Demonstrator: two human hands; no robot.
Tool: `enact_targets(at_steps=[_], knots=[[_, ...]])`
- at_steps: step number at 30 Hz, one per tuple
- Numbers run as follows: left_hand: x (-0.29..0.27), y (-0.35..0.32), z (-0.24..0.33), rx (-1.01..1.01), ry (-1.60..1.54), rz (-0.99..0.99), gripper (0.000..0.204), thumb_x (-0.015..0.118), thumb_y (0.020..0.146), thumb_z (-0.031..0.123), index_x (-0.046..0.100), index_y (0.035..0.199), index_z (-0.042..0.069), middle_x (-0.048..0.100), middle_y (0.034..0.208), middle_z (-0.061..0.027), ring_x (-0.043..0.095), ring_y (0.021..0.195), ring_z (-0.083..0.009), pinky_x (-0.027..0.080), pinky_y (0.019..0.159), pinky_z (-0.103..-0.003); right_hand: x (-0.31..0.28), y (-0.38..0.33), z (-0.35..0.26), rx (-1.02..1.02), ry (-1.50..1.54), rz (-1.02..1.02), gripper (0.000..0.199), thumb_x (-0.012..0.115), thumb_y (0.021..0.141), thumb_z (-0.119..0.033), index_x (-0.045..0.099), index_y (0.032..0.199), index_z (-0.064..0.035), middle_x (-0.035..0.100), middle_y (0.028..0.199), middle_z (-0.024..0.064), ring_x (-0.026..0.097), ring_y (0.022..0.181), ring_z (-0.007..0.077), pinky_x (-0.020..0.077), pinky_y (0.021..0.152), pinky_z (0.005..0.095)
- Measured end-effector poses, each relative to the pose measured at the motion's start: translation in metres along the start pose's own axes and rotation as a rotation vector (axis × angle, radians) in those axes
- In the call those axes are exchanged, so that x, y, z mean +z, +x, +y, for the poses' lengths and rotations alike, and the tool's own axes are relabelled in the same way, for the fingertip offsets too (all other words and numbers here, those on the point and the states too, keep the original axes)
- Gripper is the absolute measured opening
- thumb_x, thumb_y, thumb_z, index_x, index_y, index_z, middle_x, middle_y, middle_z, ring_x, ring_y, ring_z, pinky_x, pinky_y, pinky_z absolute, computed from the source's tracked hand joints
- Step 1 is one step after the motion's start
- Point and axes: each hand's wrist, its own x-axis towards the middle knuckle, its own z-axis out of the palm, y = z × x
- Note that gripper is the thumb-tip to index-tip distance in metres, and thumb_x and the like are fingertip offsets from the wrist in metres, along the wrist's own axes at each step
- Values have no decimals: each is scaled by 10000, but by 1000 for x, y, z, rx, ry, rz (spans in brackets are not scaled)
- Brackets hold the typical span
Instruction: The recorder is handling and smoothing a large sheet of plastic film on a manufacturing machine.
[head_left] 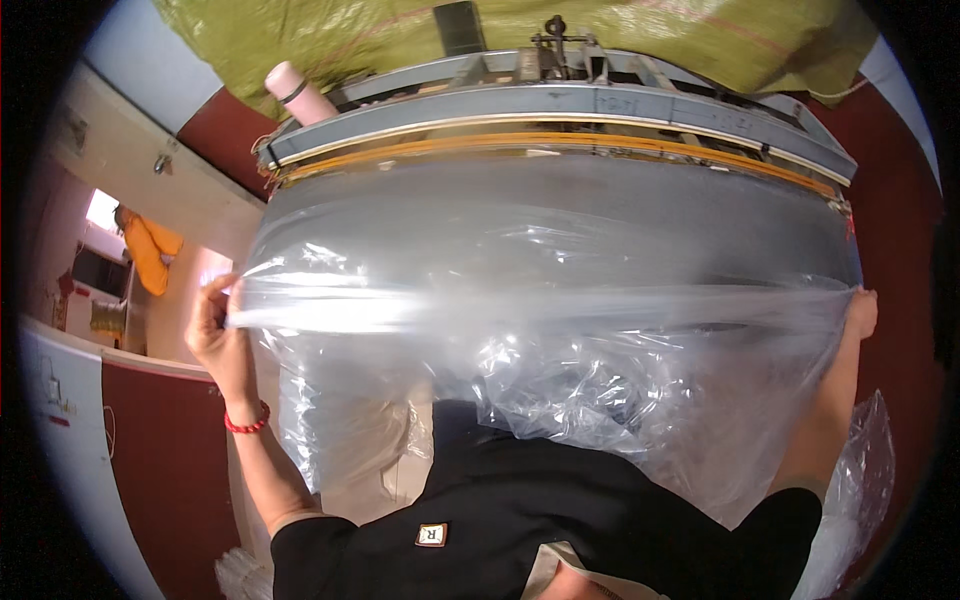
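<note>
A wide sheet of clear plastic film stretches across in front of me, pulled taut between my two hands. My left hand pinches its left edge, with a red bead bracelet on the wrist. At the far right, my right hand is closed on the opposite edge. Beyond my hands the film lies over a grey, flat surface up to the machine's frame. Below the taut line it hangs in shiny crumpled folds towards my body.
Behind the film runs a long grey metal machine frame with orange strips along its front. A pink bottle stands at its left end. Yellow-green woven sheeting covers the back. A doorway at left shows an orange garment. More loose film lies lower right.
</note>
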Motion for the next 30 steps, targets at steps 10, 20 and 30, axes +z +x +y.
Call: enact_targets(at_steps=[10, 20, 30], knots=[[9, -67, -97, -671, -816, 294, 515, 480, 811, 516, 499, 1077, 75, 551, 870, -11, 498, 772, -93, 403, 697, -241, 3, 4, 2, 30, -26, 34, 364, 385, 867, -371, 501, 1098, -115, 563, 1074, 127, 529, 991, 329, 427, 776, 447], [-3, -101, -244, -1011, -919, 506, 193, 388, 879, 176, 479, 976, 37, 517, 890, -83, 527, 794, -196, 461, 758, -324, 11, -1, -7, -31, -6, -4, 344, 392, 869, -346, 510, 1082, -104, 571, 1056, 125, 535, 979, 329, 427, 762, 446], [-93, 128, -188, -4, 1060, 137, 172, 526, 807, 225, 589, 900, 96, 596, 733, -152, 582, 694, -327, 452, 585, -409, 12, 7, 4, -8, -16, 39, 361, 394, 864, -386, 510, 1074, -116, 576, 1050, 112, 543, 963, 329, 429, 751, 447]])
